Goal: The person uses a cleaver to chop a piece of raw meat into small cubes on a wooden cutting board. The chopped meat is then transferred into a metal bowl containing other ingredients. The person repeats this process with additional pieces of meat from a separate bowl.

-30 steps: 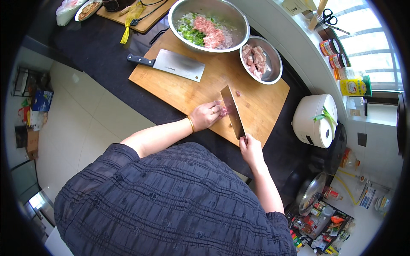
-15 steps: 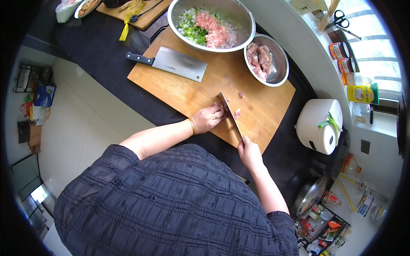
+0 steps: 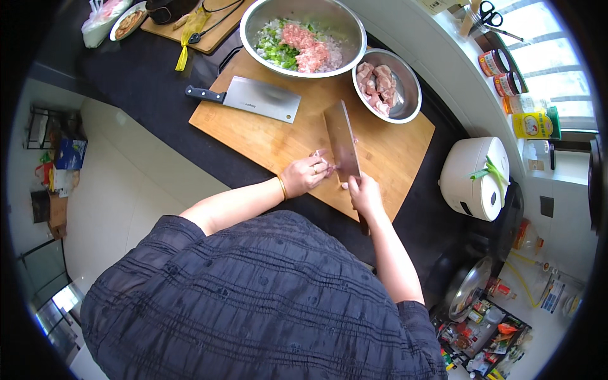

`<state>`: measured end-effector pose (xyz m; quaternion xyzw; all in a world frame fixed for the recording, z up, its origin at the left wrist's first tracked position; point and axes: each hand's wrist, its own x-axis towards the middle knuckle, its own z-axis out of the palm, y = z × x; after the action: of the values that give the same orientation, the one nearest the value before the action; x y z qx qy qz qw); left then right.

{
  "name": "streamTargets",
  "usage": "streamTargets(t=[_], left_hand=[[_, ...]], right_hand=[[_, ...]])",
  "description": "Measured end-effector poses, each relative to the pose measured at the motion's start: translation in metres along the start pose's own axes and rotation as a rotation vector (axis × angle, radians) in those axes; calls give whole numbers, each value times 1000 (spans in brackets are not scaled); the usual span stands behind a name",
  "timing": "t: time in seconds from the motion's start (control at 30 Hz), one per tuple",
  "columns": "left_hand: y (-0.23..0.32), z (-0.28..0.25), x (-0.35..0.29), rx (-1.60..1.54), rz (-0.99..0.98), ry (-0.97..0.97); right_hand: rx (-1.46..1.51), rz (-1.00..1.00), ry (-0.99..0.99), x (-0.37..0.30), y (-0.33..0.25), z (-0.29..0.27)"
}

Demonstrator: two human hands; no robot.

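Our left hand (image 3: pixel 305 175) has its fingers curled over a small piece of raw meat (image 3: pixel 329 168), pinning it to the wooden board (image 3: pixel 399 155) near the edge closest to our body. Our right hand (image 3: pixel 367 196) is wrapped round the handle of a cleaver (image 3: pixel 342 136), whose blade stands just right of the meat; whether they touch, we cannot tell. We judge the meat light, soft and slippery, best pressed from above with fingertips tucked back. The cleaver looks stiff and fairly heavy, steadiest gripped close to the blade. A second cleaver (image 3: pixel 263 99) lies flat, its handle across the board's left edge, with small dark lettering on its blade. On the sill (image 3: pixel 570 172), jars (image 3: pixel 491 64) bear red labels beside a printed yellow-and-green container (image 3: pixel 535 123).
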<state>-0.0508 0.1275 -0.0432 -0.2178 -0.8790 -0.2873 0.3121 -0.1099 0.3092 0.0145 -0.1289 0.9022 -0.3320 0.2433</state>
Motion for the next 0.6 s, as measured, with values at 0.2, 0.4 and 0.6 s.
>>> streamTargets(t=[0.2, 0.4, 0.6], left_hand=[[-1, -2, -4, -37, 2, -2], [8, -19, 1, -16, -52, 8], [-1, -4, -11, 12, -38, -3]], right_hand=[[-76, -65, 136, -31, -30, -23], [-203, -117, 10, -57, -18, -19], [-198, -90, 70, -36, -11, 21]])
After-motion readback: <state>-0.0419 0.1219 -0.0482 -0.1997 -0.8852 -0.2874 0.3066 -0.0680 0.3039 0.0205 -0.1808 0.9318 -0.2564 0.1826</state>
